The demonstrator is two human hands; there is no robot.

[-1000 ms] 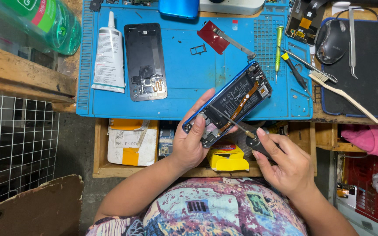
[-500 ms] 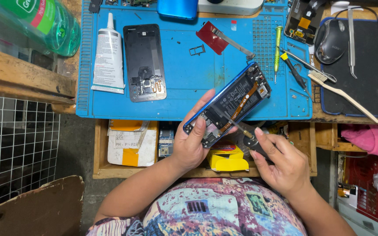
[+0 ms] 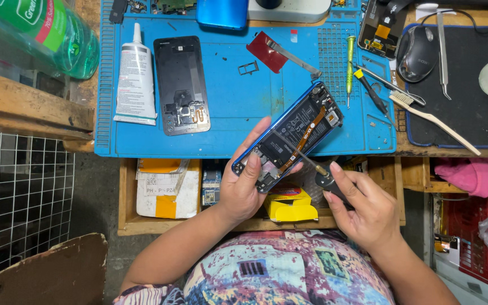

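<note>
Blue-framed opened phone (image 3: 292,135) sits tilted in the left hand (image 3: 244,189), fingers wrapped around its lower end so the insides face up above the blue mat (image 3: 238,107). Right hand (image 3: 362,206) pinches a small screwdriver (image 3: 312,166), tip on the board.

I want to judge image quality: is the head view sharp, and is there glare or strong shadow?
Head view: evenly lit, no hard shadows; opened phone, left hand and right hand are sharp; a little glare on the green bottle; edges bend slightly from the wide lens.
</note>
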